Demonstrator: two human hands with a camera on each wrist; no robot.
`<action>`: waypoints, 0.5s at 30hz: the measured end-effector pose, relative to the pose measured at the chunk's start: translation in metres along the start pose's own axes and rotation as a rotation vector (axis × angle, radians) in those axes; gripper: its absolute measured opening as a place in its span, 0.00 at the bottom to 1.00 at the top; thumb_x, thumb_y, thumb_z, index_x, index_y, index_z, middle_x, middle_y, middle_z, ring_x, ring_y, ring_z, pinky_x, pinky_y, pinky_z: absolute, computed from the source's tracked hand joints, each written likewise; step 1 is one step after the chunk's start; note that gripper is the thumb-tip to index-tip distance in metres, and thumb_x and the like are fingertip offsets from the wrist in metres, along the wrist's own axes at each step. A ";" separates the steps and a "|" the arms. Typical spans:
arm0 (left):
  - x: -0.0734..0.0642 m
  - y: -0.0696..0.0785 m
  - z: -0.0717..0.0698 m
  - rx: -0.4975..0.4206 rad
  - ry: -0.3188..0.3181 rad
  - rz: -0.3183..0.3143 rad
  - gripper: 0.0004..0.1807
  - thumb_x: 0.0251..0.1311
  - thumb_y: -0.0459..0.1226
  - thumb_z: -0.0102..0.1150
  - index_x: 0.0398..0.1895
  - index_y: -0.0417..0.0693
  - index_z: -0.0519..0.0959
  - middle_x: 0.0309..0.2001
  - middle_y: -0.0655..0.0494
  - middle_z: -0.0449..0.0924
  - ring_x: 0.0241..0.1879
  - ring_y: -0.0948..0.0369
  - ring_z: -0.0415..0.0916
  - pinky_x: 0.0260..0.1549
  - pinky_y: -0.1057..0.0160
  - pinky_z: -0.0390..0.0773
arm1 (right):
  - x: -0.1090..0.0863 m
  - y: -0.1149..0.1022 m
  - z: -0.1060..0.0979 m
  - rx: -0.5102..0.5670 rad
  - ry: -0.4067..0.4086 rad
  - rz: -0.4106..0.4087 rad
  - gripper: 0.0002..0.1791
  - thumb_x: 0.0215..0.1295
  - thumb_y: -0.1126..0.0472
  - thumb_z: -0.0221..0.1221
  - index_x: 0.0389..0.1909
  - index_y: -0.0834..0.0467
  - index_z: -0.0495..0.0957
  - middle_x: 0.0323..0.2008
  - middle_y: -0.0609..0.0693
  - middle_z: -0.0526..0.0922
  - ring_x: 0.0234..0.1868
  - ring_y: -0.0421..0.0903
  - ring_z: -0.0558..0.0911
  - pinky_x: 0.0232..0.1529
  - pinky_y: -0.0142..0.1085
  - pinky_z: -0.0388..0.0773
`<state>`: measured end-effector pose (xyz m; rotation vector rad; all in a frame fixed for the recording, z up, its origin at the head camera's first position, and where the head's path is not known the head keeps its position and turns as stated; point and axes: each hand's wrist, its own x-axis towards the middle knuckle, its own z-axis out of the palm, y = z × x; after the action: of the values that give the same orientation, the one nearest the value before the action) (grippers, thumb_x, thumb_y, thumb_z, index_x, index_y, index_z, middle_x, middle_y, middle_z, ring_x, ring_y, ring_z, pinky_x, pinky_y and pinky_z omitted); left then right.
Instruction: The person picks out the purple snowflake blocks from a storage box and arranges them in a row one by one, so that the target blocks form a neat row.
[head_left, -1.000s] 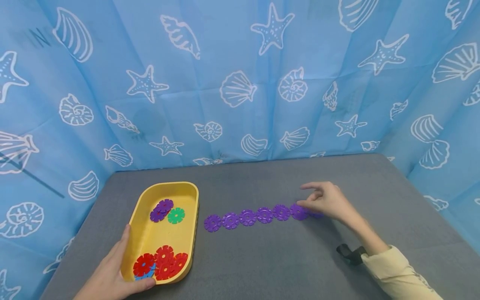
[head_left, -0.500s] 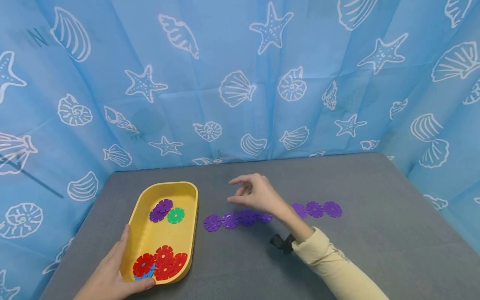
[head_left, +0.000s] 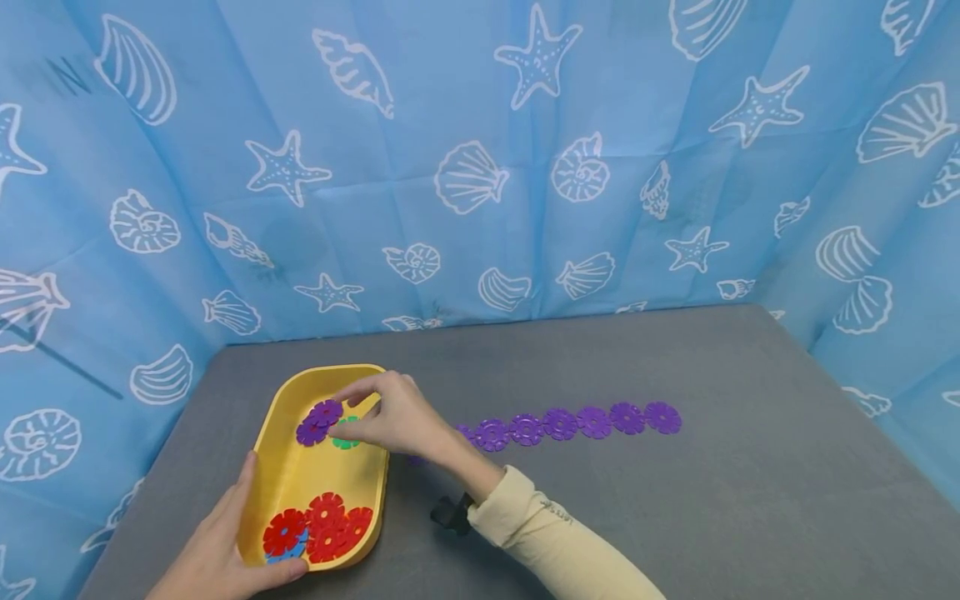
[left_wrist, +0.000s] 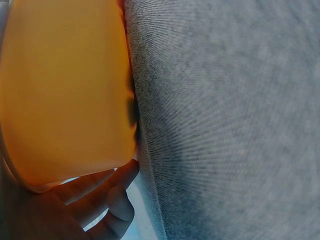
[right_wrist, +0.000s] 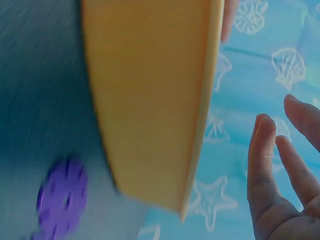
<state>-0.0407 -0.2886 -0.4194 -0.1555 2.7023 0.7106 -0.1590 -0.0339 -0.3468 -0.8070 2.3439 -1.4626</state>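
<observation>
My left hand (head_left: 217, 537) grips the near left corner of a yellow plastic tray (head_left: 315, 475), its thumb on the near rim. In the left wrist view, the fingers (left_wrist: 107, 192) bend against the tray's outer wall. Over the tray's far part reaches my right hand (head_left: 405, 421), thumb and fingers spread apart around nothing. Just beyond its fingertips lie overlapping purple slotted flower discs (head_left: 325, 412), and a green disc (head_left: 345, 442) is partly hidden beneath the hand. Several red discs (head_left: 326, 542) and a blue one (head_left: 279, 557) fill the near end.
To the tray's right, a row of purple discs (head_left: 559, 424) runs across the grey table (head_left: 675, 517); my right forearm covers its left end. A black wrist device (head_left: 452, 515) hangs under that forearm. A blue shell-print curtain (head_left: 465, 242) stands behind the table.
My right hand has let go of the purple disc at the row's right end and travelled left over the row to the tray. The left hand keeps its hold.
</observation>
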 end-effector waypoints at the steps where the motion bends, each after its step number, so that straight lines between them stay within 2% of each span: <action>1: 0.000 -0.001 0.000 0.001 0.003 0.009 0.81 0.47 0.67 0.71 0.79 0.48 0.17 0.75 0.29 0.51 0.65 0.33 0.64 0.52 0.40 0.84 | 0.003 -0.002 0.006 0.007 -0.007 -0.005 0.19 0.60 0.56 0.74 0.52 0.55 0.87 0.47 0.51 0.88 0.22 0.32 0.80 0.27 0.25 0.80; 6: -0.001 -0.005 0.000 0.010 0.022 0.050 0.80 0.48 0.65 0.71 0.80 0.47 0.18 0.73 0.29 0.53 0.64 0.34 0.67 0.50 0.40 0.84 | 0.016 -0.010 0.040 -0.003 -0.007 -0.030 0.18 0.60 0.56 0.73 0.51 0.56 0.88 0.41 0.46 0.90 0.28 0.28 0.79 0.29 0.21 0.78; 8: 0.000 -0.006 0.001 0.013 0.019 0.045 0.80 0.48 0.66 0.71 0.80 0.47 0.18 0.73 0.29 0.54 0.63 0.35 0.68 0.50 0.41 0.85 | 0.021 -0.009 0.054 -0.009 0.008 -0.031 0.18 0.60 0.56 0.73 0.51 0.55 0.88 0.41 0.46 0.91 0.32 0.27 0.79 0.30 0.19 0.77; 12: 0.001 -0.006 0.001 0.005 0.006 0.028 0.81 0.46 0.67 0.71 0.80 0.46 0.18 0.73 0.29 0.55 0.62 0.36 0.70 0.47 0.46 0.87 | 0.025 -0.001 0.080 0.000 0.023 -0.018 0.17 0.59 0.55 0.73 0.50 0.54 0.88 0.44 0.46 0.91 0.38 0.32 0.83 0.35 0.17 0.76; 15: 0.001 -0.005 0.001 -0.010 -0.004 0.022 0.81 0.45 0.67 0.72 0.80 0.47 0.18 0.73 0.29 0.55 0.62 0.38 0.71 0.46 0.48 0.88 | 0.025 0.009 0.093 -0.033 0.040 0.008 0.17 0.59 0.55 0.74 0.49 0.52 0.89 0.45 0.45 0.91 0.43 0.34 0.85 0.37 0.17 0.76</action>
<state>-0.0409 -0.2931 -0.4228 -0.1269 2.7014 0.7296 -0.1367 -0.1143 -0.3957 -0.7834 2.4035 -1.4534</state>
